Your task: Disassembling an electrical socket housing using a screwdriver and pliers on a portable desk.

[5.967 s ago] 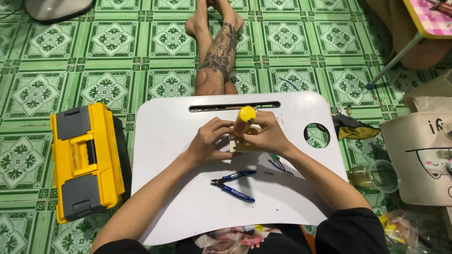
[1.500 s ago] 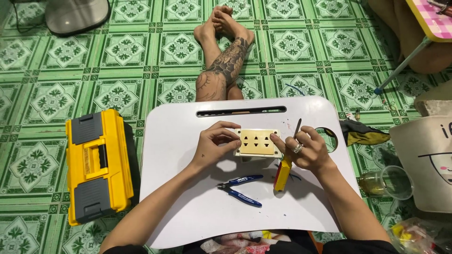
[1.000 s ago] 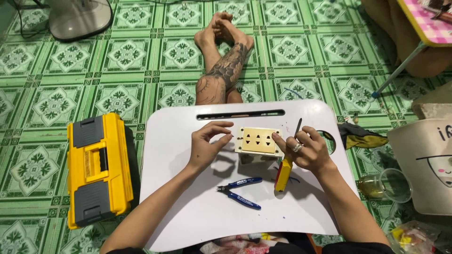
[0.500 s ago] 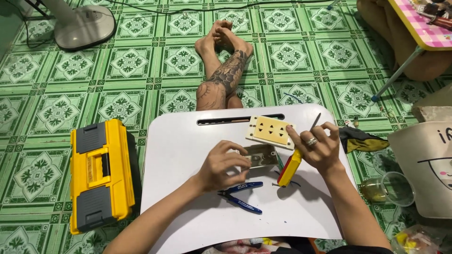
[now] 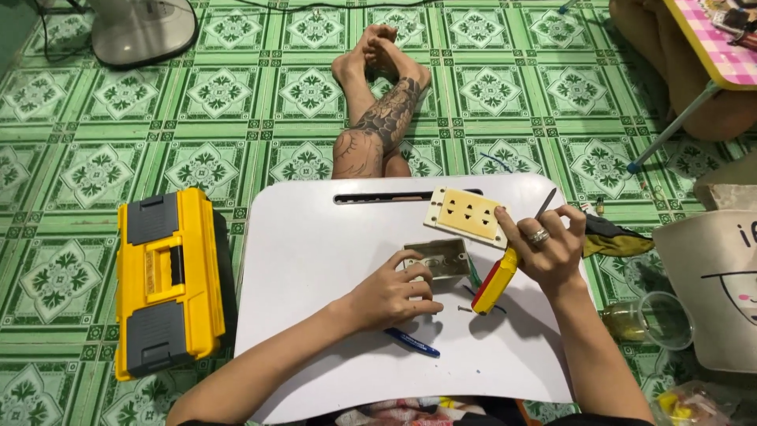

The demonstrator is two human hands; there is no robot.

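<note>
A white lap table [image 5: 315, 260] lies across my legs. My left hand [image 5: 392, 293] rests on the table and grips the near side of a grey open socket box [image 5: 438, 257]. My right hand [image 5: 544, 246] holds a cream socket faceplate [image 5: 467, 214] lifted off the box to the right, and also a screwdriver with a yellow and red handle [image 5: 497, 281] whose shaft points up past my fingers. Blue-handled pliers [image 5: 413, 343] lie on the table just below my left hand.
A yellow and grey toolbox [image 5: 167, 278] sits on the green tiled floor to the left. A clear glass [image 5: 661, 319] and a white bag [image 5: 717, 284] stand at the right. A fan base [image 5: 142, 30] is far left; another person's leg [image 5: 686, 71] far right.
My right hand has lifted the faceplate off the grey box and carried it up and right. My left hand dropped down onto the box. The screwdriver stayed in my right hand.
</note>
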